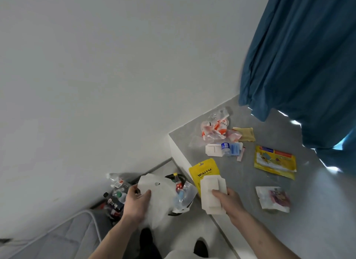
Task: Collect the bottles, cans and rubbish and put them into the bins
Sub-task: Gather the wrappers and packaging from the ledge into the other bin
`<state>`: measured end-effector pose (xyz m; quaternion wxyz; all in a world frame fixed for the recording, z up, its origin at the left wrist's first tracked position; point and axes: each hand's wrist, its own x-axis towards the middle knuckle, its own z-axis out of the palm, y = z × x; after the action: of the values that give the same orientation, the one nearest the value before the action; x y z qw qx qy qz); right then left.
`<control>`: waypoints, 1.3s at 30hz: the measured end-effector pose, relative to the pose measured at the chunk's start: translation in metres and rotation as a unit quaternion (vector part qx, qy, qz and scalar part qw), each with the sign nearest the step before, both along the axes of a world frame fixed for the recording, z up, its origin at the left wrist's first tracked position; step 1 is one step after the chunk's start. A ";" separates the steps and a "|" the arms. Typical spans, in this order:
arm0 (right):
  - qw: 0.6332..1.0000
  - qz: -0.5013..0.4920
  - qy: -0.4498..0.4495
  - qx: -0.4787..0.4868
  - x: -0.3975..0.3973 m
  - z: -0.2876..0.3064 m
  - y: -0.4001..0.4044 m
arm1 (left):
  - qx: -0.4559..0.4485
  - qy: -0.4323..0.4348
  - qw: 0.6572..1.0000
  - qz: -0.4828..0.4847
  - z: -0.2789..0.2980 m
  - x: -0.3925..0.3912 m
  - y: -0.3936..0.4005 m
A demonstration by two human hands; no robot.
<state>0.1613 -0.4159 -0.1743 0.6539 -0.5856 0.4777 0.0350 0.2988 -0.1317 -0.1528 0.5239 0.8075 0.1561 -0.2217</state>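
Note:
My left hand point(137, 202) grips the rim of a white plastic bag point(161, 197) held over a black bin point(178, 178) on the floor; the bin holds bottles and clear plastic. At the grey table's near left edge, my right hand point(228, 200) grips a flat white box point(211, 191). Under the box lies a yellow WAITU packet point(202, 171). Further back on the table sits a heap of clear and orange wrappers point(213, 130), a small bottle with a blue cap point(225, 148) and a white carton point(212, 149).
A yellow snack packet point(274, 161) and a torn white wrapper point(273, 199) lie on the grey table point(317, 210) to the right. Bottles point(115, 195) are piled on the floor by the wall. A blue curtain point(300, 56) hangs at the back right. A grey mattress point(63, 235) lies lower left.

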 end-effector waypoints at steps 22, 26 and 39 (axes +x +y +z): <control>0.969 -0.121 0.214 0.015 0.116 -0.190 0.084 | 0.143 0.137 0.946 -0.258 -0.209 0.205 -0.007; 0.964 -0.135 0.229 0.023 0.137 -0.266 0.073 | 0.133 0.148 0.943 -0.265 -0.284 0.206 -0.039; 0.973 -0.009 0.228 0.030 0.185 -0.489 0.055 | 0.143 0.150 0.945 -0.253 -0.494 0.194 -0.082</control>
<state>0.3467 -0.3607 -0.6632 0.5448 -0.5381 0.6186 0.1761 0.4933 -0.2139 -0.6463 0.3007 0.8440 0.0539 -0.4409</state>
